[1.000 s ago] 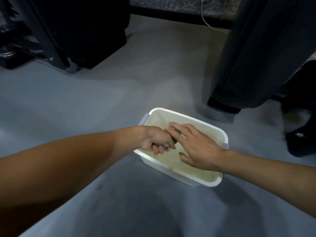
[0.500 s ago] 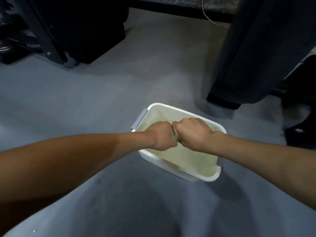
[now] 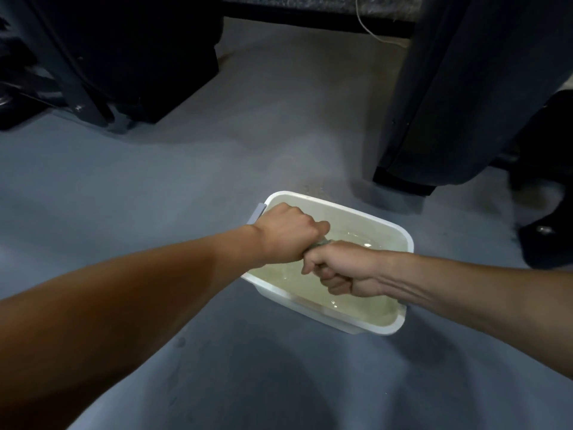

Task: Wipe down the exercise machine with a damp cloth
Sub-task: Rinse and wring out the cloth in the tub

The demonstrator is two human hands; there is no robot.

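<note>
Gripping a mostly hidden cloth (image 3: 322, 243), left hand (image 3: 286, 235), right hand (image 3: 342, 270), fingers curled, over basin (image 3: 406, 240).

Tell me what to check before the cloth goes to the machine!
1. Both hands grip the cloth: left hand and right hand curled round it: ok.
2. Wringing happens over the tub, so drips land inside: ok.
3. Cloth only damp, not dripping: cannot tell, it is mostly hidden.
4. Tub stands flat on the floor: ok.
5. Machine close by: ok.
</note>
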